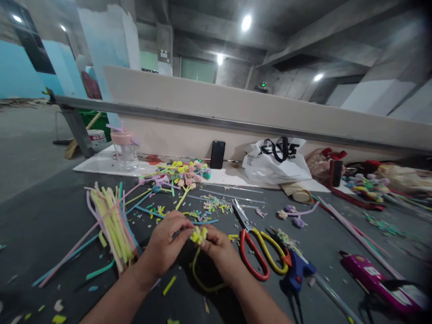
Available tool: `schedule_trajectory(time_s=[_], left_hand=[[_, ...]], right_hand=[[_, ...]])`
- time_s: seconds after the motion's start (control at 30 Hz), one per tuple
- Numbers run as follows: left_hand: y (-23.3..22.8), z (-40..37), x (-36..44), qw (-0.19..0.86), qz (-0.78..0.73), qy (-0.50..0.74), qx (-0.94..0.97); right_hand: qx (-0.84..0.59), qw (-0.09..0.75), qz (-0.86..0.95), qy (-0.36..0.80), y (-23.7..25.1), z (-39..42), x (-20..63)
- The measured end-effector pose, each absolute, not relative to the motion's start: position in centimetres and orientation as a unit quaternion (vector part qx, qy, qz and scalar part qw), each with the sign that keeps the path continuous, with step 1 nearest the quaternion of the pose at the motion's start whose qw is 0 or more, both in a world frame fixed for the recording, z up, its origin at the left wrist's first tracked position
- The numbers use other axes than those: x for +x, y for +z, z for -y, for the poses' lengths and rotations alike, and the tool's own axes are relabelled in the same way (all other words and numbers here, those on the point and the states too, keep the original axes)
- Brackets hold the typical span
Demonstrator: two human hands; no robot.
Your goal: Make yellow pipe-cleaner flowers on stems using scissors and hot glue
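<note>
A small yellow pipe-cleaner flower [199,235] sits between my two hands, low in the middle of the view. My right hand [216,247] is closed on the flower with thumb and fingers, and its yellow-green stem [195,270] curves down below. Against the flower's left side, my left hand [172,238] is pinched together; what its fingertips hold is too small to make out. Scissors [249,231] with one red and one yellow handle lie partly spread just right of my hands. A bundle of yellow, pink and purple pipe cleaners [113,220] rests at the left.
Finished pipe-cleaner flowers [189,171] are heaped behind my hands, among cut scraps. A blue glue gun [297,270] and a magenta tool [378,279] lie on the right. Along the back stand a clear cup [124,150], a black phone [218,155] and a white bag [276,162].
</note>
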State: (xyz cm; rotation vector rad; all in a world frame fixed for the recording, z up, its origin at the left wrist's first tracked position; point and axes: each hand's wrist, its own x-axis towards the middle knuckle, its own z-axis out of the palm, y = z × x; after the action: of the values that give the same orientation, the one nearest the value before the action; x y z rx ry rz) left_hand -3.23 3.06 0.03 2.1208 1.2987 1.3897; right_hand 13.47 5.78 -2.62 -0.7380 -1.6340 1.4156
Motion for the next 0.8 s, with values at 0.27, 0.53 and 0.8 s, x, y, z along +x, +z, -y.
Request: schedule_trajectory(time_s=[0.27,0.53,0.8], left_hand=[[-1.1,-3.5,-2.8,0.132,-0.53,0.497,0.674],[-2.1,-3.6,-2.1,0.143,-0.521,0.489,0.685],[-2.5,-3.7,-1.4,0.195,-0.487,0.504,0.686]], right_hand=[[-0.253,0.431,0.332,0.8,-2.3,-5.1,13.2],[-0.237,0.409,0.24,0.848,-1.7,-5.4,13.6],[-0.385,0.501,0.446,0.634,-2.9,-6.0,13.0]])
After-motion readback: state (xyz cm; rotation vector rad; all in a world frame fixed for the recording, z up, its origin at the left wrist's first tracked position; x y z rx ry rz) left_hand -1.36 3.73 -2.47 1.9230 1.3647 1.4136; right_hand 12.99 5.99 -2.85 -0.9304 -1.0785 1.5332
